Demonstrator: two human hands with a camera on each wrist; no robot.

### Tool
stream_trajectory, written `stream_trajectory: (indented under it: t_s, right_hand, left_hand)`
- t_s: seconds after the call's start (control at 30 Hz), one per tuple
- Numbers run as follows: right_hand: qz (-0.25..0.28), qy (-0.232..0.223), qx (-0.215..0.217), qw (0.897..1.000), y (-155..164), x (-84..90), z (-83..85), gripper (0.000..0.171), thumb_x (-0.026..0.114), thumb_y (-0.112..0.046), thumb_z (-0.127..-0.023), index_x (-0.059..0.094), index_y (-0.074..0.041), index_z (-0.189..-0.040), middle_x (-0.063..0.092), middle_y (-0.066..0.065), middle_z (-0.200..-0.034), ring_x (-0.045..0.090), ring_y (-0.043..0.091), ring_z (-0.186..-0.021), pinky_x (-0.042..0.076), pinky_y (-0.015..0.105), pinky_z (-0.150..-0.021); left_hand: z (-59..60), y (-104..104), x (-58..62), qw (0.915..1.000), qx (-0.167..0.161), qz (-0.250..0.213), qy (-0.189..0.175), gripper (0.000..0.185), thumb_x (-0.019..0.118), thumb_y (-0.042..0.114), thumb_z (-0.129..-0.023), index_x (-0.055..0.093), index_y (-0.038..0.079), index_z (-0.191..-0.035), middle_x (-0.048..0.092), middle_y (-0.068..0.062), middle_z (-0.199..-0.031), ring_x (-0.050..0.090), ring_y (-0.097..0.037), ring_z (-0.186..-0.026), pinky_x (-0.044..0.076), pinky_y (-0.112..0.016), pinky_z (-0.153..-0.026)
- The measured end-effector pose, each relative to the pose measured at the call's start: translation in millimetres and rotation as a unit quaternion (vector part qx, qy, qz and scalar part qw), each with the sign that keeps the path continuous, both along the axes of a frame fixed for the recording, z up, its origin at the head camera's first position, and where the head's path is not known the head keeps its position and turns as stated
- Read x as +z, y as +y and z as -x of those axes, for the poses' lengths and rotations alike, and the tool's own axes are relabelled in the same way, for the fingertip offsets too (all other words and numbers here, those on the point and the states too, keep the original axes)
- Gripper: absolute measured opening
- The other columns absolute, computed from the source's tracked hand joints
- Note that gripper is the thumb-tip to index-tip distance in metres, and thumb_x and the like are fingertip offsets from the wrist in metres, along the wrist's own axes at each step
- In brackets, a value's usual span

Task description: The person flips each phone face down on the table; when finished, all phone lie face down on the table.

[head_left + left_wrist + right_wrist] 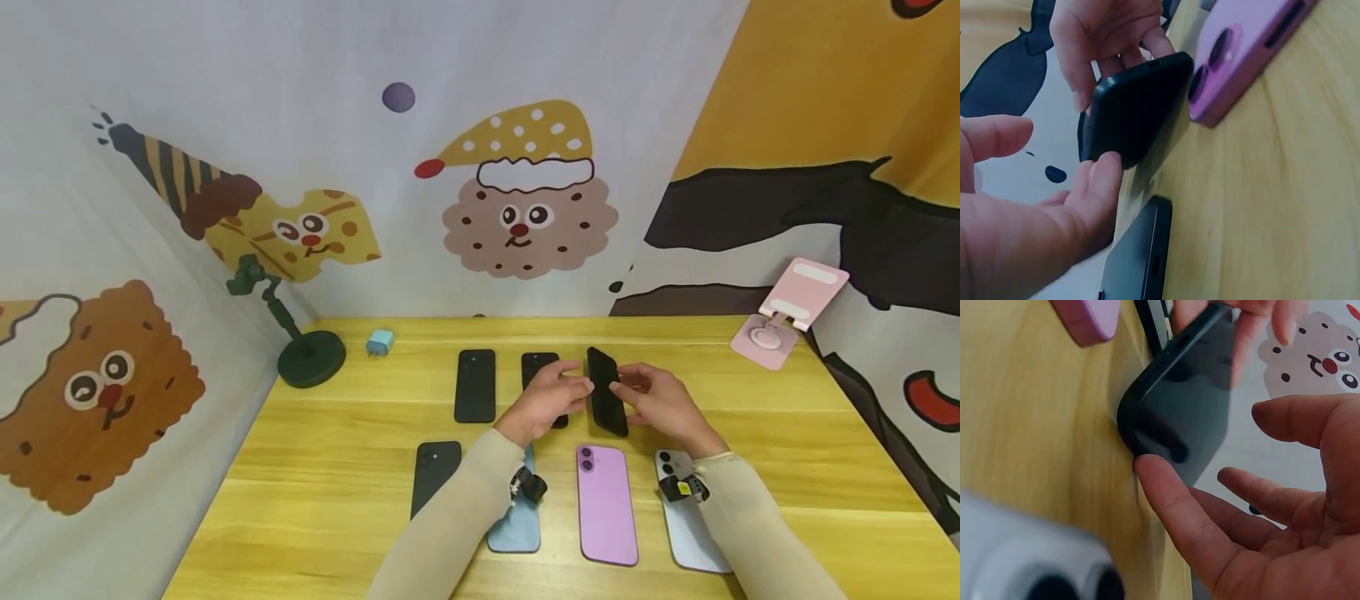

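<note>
Nearest me on the yellow desk (pixel 315 467) lie a black, a blue, a pink phone (pixel 606 503) and a pale one. Beyond them, my left hand (pixel 546 398) and right hand (pixel 654 398) pinch a black phone (pixel 606 390) between fingertips, tilted on its long edge just above the desk. I judge light, even pressure on both edges keeps it steady. Farther back lie two more black phones.

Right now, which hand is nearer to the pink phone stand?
The right hand. It holds the black phone from the stand's side; the left hand is beyond the phone, farther from the pink phone stand.
</note>
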State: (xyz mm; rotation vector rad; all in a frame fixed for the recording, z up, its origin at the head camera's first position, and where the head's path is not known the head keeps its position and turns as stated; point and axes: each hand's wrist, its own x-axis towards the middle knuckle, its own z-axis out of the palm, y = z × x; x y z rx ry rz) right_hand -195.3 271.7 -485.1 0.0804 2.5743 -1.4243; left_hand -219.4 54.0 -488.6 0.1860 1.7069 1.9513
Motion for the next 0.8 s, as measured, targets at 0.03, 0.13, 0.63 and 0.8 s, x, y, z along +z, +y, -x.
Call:
stream_trajectory:
  t_s: [0.03,0.13,0.63,0.8]
  right_hand:
    - [0.003,-0.001,0.002,1.0,0,0.0,0.5,0.063,0.065,-0.038,-0.106,0.049,0.001,-0.153,0.057,0.031,-0.147,0.066,0.042,-0.125,0.066,0.037,-0.078]
    - [0.017,-0.01,0.001,1.0,1,-0.4,2.8,0.07,0.064,-0.045,-0.106,0.046,0.001,-0.155,0.056,0.033,-0.147,0.067,0.042,-0.123,0.066,0.039,-0.078]
    - [0.06,-0.019,0.005,0.998,5,2.3,1.3,0.078,0.069,-0.041,-0.104,0.036,0.001,-0.161,0.06,0.036,-0.136,0.077,0.033,-0.096,0.066,0.042,-0.07]
    - [0.064,-0.012,0.004,0.998,8,2.9,0.3,0.064,0.066,-0.026,-0.106,0.041,0.002,-0.158,0.061,0.037,-0.131,0.078,0.03,-0.087,0.066,0.043,-0.067]
  left_hand:
    - [0.2,2,0.0,0.9999,-0.004,-0.013,-0.002,0.069,0.065,0.009,-0.104,0.032,-0.001,-0.163,0.057,-0.02,-0.146,0.06,-0.038,-0.136,0.052,-0.053,-0.111]
    - [0.0,8,-0.7,0.999,-0.014,-0.042,-0.012,0.068,0.061,0.003,-0.104,0.03,-0.003,-0.164,0.053,-0.02,-0.147,0.057,-0.042,-0.137,0.055,-0.052,-0.108]
    - [-8.9,32,-4.3,0.9946,-0.079,-0.06,-0.03,0.069,0.049,-0.011,-0.103,0.043,0.023,-0.162,0.037,-0.009,-0.163,0.056,-0.042,-0.139,0.06,-0.049,-0.1]
    - [-8.2,32,-4.2,0.9949,-0.092,-0.036,-0.023,0.07,0.05,-0.01,-0.1,0.045,0.023,-0.161,0.028,-0.017,-0.17,0.058,-0.038,-0.138,0.056,-0.054,-0.105]
